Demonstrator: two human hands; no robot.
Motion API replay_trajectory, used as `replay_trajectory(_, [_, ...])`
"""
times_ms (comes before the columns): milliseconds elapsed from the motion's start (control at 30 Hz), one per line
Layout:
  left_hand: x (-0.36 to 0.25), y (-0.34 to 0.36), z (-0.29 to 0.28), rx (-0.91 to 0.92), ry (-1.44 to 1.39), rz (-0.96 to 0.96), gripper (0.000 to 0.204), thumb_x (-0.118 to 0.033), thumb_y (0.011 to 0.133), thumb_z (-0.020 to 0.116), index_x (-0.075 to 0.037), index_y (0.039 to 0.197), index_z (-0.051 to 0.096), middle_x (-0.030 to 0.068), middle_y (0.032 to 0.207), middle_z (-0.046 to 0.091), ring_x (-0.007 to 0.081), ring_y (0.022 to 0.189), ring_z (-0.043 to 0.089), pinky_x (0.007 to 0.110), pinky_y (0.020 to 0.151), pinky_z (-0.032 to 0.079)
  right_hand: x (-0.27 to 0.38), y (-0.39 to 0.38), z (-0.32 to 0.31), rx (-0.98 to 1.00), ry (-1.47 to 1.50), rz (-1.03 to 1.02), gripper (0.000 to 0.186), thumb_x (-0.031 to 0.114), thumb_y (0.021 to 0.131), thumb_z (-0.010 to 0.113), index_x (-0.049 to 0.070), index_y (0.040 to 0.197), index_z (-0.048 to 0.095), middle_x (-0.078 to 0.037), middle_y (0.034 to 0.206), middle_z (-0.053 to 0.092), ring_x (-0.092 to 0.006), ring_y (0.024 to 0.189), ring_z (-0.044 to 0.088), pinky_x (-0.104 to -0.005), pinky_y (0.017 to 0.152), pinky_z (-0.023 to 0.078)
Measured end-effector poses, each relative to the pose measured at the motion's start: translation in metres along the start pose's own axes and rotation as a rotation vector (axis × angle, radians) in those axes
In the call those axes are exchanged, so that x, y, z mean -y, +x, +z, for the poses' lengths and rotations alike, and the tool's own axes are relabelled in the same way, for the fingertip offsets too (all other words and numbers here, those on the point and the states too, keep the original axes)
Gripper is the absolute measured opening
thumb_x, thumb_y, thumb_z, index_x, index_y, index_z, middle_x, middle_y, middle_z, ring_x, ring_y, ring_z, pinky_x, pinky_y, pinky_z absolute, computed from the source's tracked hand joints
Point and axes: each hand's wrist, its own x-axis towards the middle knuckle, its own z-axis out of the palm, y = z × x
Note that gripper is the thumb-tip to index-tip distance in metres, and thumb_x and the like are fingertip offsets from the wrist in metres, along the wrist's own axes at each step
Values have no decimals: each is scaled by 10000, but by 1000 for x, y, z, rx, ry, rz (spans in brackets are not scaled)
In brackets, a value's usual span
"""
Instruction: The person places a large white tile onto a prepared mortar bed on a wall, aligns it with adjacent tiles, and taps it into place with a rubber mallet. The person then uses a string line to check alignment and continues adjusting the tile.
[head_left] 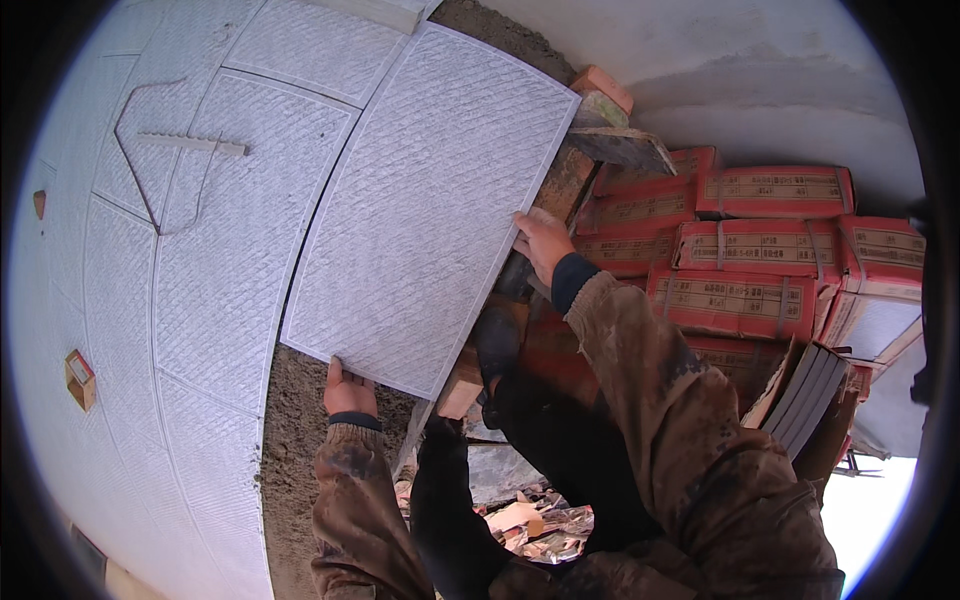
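A large grey-white tile (430, 200) with a textured face and pale border lies at a slant in front of me. At its near edge, my left hand (350, 391) grips the rim close to the left corner, its fingers partly hidden. On the tile's right edge, my right hand (545, 243) is closed over the rim, fingertips on the top face. A narrow dark gap runs between this tile and the neighbouring laid tiles (240, 230). Rough grey mortar (305, 430) shows beside my left hand.
Red cartons (745, 250) are stacked at the right, with an opened box of tiles (805, 395) nearer. Bricks (605, 88) stand by the tile's far right corner. A bent thin rod (125, 135), a pale strip (195, 143) and a small box (80, 380) rest on the laid tiles.
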Motion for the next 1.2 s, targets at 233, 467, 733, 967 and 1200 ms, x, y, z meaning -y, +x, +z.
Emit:
replay_trajectory(233, [2, -1, -1, 43, 34, 38, 491, -304, 1024, 504, -1, 1403, 427, 133, 1417, 484, 301, 1292, 459, 470, 1109, 378, -10, 2, -10, 52, -45, -90, 391, 153, 1000, 523, -28, 1347, 516, -111, 1281, 615, -240, 1147, 600, -387, 1031, 451])
replay_trajectory(467, [0, -8, -25, 167, -109, 34, 519, -278, 1033, 500, 6, 1455, 391, 144, 1467, 453, 288, 1315, 474, 448, 1115, 400, -25, -6, -14, 37, -213, -91, 414, 177, 958, 581, 29, 1344, 559, -77, 1263, 637, -219, 1135, 598, -392, 989, 446])
replay_trajectory(733, [1, -85, -84, 30, 168, 44, 571, -284, 983, 605, -22, 1452, 412, 126, 1345, 544, 255, 1180, 548, 390, 992, 472, -63, -49, -36, -241, -925, -340, 382, 95, 894, 602, 17, 1267, 622, -164, 1114, 673, -323, 1016, 645, -403, 901, 517])
replay_trajectory(967, [8, -181, -134, 78, 399, -14, 446, -271, 951, 661, -15, 1299, 552, 88, 1094, 652, 205, 921, 645, 314, 787, 527, -70, -127, -67, -274, -1328, -129, 383, 101, 865, 599, 56, 1243, 649, -192, 1263, 565, -402, 1253, 472, -488, 1069, 386])
replay_trajectory(1200, [28, -282, -170, 186, 1231, 282, 273, -188, 886, 697, -7, 1090, 683, 111, 992, 679, 241, 863, 671, 354, 808, 536, -63, -188, -58, -235, -1406, -77, 374, 178, 893, 586, 67, 1244, 656, -194, 1317, 568, -389, 1261, 479, -498, 1071, 386])
